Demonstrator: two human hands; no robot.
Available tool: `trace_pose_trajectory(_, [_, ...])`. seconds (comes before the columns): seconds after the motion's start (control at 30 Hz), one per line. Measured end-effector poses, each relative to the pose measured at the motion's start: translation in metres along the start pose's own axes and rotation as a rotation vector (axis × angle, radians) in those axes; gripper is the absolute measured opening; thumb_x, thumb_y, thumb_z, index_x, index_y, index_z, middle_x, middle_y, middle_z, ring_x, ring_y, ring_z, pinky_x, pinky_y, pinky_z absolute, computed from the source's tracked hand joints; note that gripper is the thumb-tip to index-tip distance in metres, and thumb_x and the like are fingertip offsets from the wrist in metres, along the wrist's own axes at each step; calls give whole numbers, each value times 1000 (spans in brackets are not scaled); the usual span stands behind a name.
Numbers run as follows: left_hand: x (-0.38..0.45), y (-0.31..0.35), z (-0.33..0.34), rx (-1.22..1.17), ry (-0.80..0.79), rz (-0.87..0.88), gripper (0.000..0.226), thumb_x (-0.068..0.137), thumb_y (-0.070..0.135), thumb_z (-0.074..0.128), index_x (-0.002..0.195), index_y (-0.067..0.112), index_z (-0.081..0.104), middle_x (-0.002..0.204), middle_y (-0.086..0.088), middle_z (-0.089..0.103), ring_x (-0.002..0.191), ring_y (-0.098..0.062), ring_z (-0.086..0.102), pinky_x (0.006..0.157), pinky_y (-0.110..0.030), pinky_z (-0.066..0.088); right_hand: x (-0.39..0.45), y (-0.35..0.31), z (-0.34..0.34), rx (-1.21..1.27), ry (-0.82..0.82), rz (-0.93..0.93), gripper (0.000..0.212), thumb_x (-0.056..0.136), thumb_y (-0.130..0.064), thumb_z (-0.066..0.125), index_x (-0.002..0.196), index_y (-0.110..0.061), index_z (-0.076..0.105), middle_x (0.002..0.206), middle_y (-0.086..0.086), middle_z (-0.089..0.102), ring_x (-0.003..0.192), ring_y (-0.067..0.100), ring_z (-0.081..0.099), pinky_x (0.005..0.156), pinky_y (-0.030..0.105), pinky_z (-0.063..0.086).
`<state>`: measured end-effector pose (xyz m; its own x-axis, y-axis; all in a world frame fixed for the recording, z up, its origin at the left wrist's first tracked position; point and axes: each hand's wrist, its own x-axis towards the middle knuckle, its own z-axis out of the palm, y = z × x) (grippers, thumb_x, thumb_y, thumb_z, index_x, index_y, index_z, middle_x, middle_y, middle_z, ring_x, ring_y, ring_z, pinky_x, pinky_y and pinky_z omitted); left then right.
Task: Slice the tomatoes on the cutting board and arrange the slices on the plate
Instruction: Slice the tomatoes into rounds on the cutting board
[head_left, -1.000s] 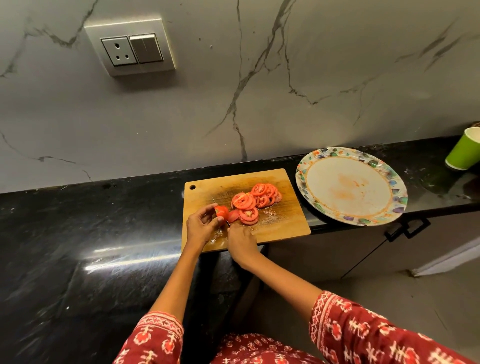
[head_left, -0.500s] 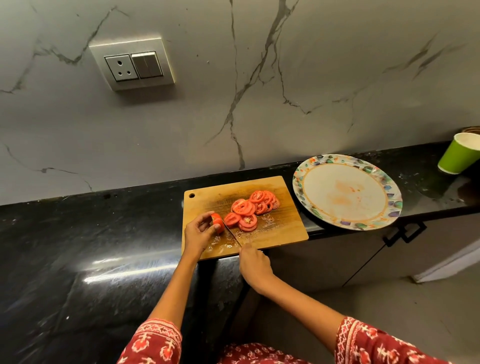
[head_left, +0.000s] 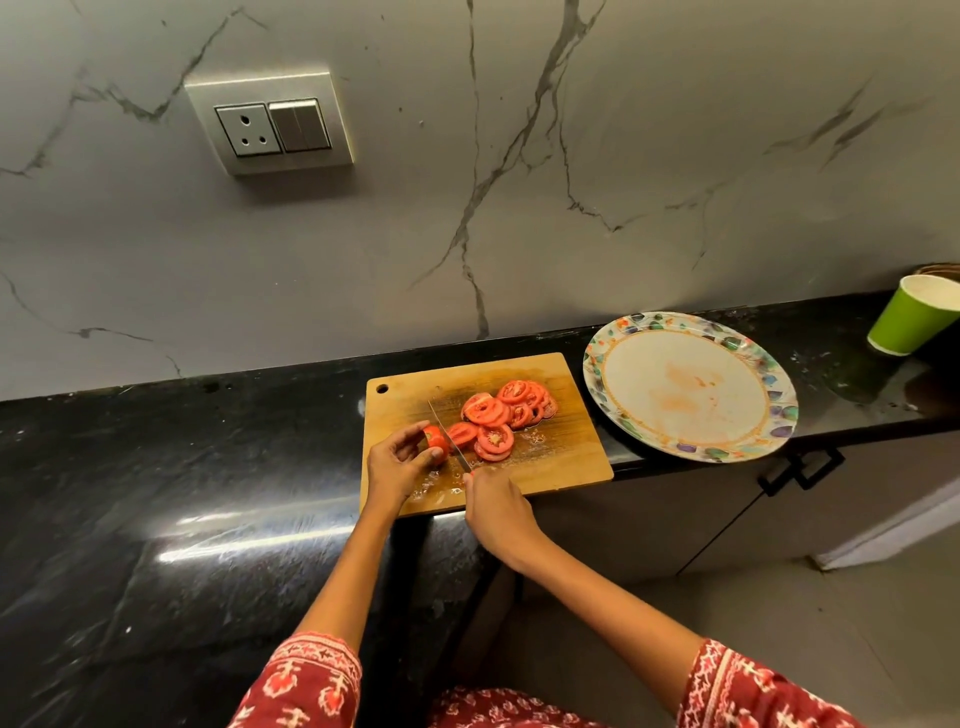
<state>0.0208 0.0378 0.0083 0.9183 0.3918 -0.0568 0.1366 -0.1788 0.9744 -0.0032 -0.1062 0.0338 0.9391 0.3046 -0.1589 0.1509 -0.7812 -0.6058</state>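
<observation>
Black counter (head_left: 156, 467); left hand (head_left: 397, 460) pinches tomato (head_left: 435, 439), right hand (head_left: 493, 506) grips knife (head_left: 448, 435).

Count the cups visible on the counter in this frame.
1. A green cup stands at the far right of the black counter, right of the plate and apart from it. The frame edge crops it, so more may lie beyond.

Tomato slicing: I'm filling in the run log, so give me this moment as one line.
stage: slicing | left hand: holds tomato end | right hand: grips knife | slices: on cutting board | plate: no slices
</observation>
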Motion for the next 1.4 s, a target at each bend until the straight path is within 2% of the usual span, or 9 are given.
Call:
trace_pose_trajectory(0.13, [-1, 0, 0, 8, 3, 6, 44, 72, -8, 70, 114, -1, 59, 116, -18, 60, 101, -18, 58, 86, -23, 47, -1, -5, 1, -5, -13, 27, 34, 103, -24, 28, 112, -1, 52, 111, 16, 58, 105, 32, 56, 69, 29, 30])
trace_pose_trajectory(0.37, [3, 0, 0, 20, 1, -12, 44, 73, -7, 69, 115, -1, 59, 118, -18, 60, 105, -20, 58, 89, -25, 46, 4, -5, 3, -32, -30, 54, 29, 102, -18, 31, 113, -2, 52, 112, 16, 59, 106, 32, 56, 70, 29, 32])
trace_pose_trajectory(0.5, [5, 2, -1, 46, 13, -17, 43, 74, -7, 69, 115, -2, 59, 116, -18, 61, 101, -17, 58, 88, -22, 46, 13, -9, 5, -44, -14, 35, 35, 103, -23, 28, 113, 0, 53, 111, 17, 61, 105, 32, 57, 70, 29, 34])
trace_pose_trajectory(0.7, [4, 2, 1, 57, 21, 2, 43, 73, -9, 69, 114, -3, 60, 115, -20, 62, 103, -22, 60, 90, -26, 47, 29, -17, 4, -62, -34, 36, 35, 103, -23, 29, 114, 1, 52, 115, 20, 60, 110, 35, 56, 82, 36, 43])
trace_pose_trajectory(0.97, [1, -4, 3, 46, 66, 2, 44, 73, -6, 70, 116, -2, 60, 117, -19, 62, 103, -19, 59, 91, -28, 47, 17, -4, 13, -60, -14, 24, 35, 103, -24, 28, 116, -1, 51, 111, 17, 61, 105, 33, 57, 72, 33, 37])
trace_pose_trajectory(1.17, [3, -2, 4, 55, 65, 6, 43, 72, -7, 71, 114, -3, 61, 114, -21, 63, 102, -21, 60, 92, -31, 48, 35, -15, 11, -93, -39, 32, 35, 103, -23, 28, 118, 1, 49, 117, 20, 59, 111, 36, 55, 82, 39, 43])
trace_pose_trajectory(1.4, [6, -4, 4, 62, 74, 16, 43, 73, -6, 70, 114, -5, 60, 114, -20, 63, 104, -24, 61, 91, -28, 47, 21, 0, 16, -87, -44, 17, 35, 103, -23, 27, 116, 0, 50, 114, 18, 59, 107, 33, 56, 79, 36, 42])
